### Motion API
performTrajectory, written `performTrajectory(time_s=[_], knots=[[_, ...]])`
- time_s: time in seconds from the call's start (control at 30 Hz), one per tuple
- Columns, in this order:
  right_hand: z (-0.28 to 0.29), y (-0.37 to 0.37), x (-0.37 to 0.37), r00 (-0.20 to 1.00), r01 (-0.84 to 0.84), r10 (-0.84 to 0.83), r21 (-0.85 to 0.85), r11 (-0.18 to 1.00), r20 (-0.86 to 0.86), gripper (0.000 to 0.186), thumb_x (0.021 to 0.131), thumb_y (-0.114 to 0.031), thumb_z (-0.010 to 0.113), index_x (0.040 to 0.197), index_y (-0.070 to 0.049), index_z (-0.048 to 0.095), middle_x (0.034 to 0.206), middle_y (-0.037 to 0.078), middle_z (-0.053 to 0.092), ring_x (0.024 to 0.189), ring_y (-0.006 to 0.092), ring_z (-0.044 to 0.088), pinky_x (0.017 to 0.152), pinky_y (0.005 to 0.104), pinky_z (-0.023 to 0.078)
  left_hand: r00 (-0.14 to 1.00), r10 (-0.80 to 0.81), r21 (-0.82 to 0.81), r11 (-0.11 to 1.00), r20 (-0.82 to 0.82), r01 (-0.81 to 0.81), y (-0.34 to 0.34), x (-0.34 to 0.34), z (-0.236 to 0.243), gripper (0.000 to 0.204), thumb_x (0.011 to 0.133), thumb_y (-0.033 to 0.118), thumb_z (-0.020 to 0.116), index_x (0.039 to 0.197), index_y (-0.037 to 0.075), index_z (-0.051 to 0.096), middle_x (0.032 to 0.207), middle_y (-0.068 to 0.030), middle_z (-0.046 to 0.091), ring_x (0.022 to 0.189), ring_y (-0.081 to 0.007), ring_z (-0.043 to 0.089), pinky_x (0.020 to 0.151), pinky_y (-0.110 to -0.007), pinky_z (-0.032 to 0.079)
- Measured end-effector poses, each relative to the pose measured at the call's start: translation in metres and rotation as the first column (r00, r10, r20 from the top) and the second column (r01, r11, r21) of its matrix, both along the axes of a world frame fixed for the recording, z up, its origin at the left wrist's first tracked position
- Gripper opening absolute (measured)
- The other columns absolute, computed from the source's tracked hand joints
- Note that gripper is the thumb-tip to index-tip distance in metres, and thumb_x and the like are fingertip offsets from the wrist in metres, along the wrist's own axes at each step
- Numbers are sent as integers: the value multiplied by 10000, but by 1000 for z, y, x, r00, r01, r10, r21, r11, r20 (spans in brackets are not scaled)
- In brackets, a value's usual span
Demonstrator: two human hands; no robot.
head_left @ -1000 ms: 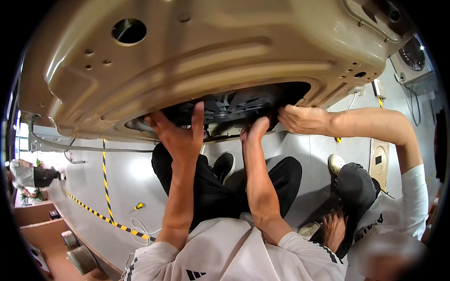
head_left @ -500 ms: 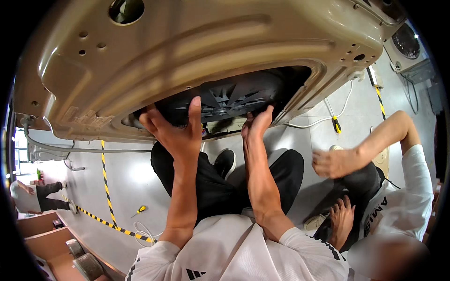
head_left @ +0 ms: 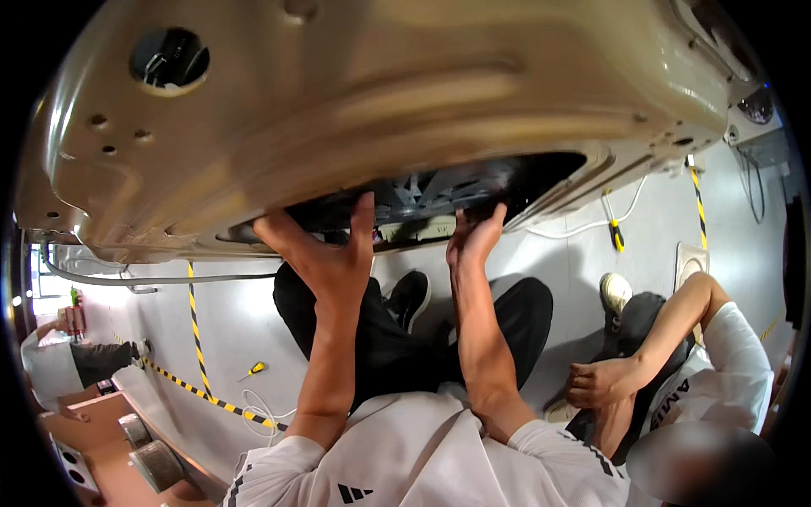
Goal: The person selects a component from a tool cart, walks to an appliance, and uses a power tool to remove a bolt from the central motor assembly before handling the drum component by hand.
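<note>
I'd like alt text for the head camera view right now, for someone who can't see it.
A person's bare left hand and right hand reach to a dark opening in a tan metal panel, where a black ribbed part shows. To the right is a co-worker; to the left, a yellow-and-black screwdriver lies on the grey floor.

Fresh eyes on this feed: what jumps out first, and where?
The large tan metal panel fills the top of the view. At its lower edge, the left hand and right hand reach up where a black vaned part shows. Black-and-yellow floor tape stands out at left, and a co-worker in white at lower right.
</note>
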State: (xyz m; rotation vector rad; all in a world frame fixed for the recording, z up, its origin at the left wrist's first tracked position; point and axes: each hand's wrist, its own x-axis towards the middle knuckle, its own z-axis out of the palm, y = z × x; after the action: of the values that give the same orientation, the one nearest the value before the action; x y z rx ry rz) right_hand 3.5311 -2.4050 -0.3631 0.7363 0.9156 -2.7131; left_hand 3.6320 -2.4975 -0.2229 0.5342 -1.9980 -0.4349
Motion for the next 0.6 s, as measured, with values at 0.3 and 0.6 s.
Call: performTrajectory(time_s=[0.3, 0.6], knots=[[10, -3, -11, 998, -45, 49, -75, 996, 48, 397, 899, -390, 370, 1157, -115, 493, 1156, 12, 520, 1010, 181, 490, 835, 313, 409, 999, 29, 27, 999, -18, -28, 0, -3, 3, 709, 747, 222, 687, 1266, -56, 292, 1153, -209, 384, 1092, -332, 369, 958, -403, 250], [23, -1, -6, 998, -27, 28, -16, 1000, 65, 351, 907, -340, 347, 1091, -93, 516, 1053, 17, 540, 880, 149, 507, 750, 294, 422, 993, 115, 41, 993, 0, -114, 0, 4, 8, 650, 760, 315, 676, 1190, -103, 427, 1117, -245, 481, 1092, -337, 411, 940, -378, 291]])
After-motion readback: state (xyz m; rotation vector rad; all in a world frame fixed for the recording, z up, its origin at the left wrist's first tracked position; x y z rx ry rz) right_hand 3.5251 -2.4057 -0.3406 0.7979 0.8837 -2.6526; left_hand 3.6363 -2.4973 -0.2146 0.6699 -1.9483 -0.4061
